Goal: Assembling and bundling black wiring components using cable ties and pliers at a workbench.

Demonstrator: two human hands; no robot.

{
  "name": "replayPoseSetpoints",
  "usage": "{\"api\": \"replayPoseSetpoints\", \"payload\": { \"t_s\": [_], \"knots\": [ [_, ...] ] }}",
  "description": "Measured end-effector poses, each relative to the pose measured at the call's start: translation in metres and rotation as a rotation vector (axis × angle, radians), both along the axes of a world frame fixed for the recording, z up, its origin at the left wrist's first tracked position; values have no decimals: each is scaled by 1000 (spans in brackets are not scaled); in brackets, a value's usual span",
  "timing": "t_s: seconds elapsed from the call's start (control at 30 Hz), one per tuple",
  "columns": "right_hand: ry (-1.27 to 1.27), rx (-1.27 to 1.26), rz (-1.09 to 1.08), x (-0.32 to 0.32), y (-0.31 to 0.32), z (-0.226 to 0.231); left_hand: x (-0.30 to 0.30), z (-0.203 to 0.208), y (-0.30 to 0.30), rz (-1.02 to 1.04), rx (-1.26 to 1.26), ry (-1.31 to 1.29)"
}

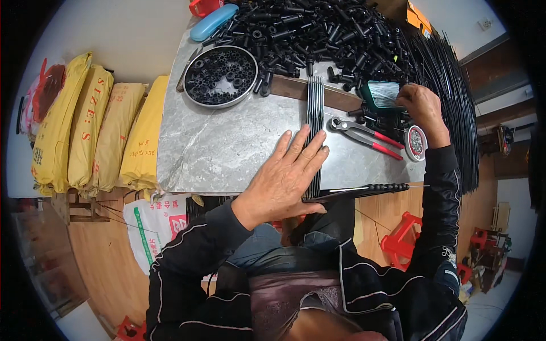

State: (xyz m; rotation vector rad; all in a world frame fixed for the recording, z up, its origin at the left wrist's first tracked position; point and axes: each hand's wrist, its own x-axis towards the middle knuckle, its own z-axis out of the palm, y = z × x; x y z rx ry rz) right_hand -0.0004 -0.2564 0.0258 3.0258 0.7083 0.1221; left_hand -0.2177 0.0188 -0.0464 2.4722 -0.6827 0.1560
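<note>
Several rods (pixel 315 99); left hand (pixel 281 179) atop, fingers (pixel 295 149) spread; right hand (pixel 422 108) by tray (pixel 369 101), hold unclear

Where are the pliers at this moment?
In the head view, the pliers lie right of centre on the table, between the left hand and the small white bowl.

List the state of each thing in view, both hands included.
Left hand: open, spread over the black rods
Right hand: bent at the green tray, grip unclear
Black rods: lined up side by side
Green tray: holding thin pale wires
Pincers: lying down, handles apart
Metal bowl: upright, holding small black parts
Small dish: holding metallic pieces
Blue case: closed
Yellow sacks: bulging, side by side
</note>
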Motion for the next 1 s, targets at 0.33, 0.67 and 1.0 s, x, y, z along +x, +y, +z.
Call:
{"api": "replayPoseSetpoints", "payload": {
  "t_s": [0.33,0.67,1.0],
  "knots": [
    [89,488,109,-16,18,-3,1,-3,-1,5,60,-34],
    [100,502,375,-29,93,-40,4,-6,-2,21,69,-10],
    [180,514,400,-25,103,-35,1,-4,1,41,52,-36]
  ]
}}
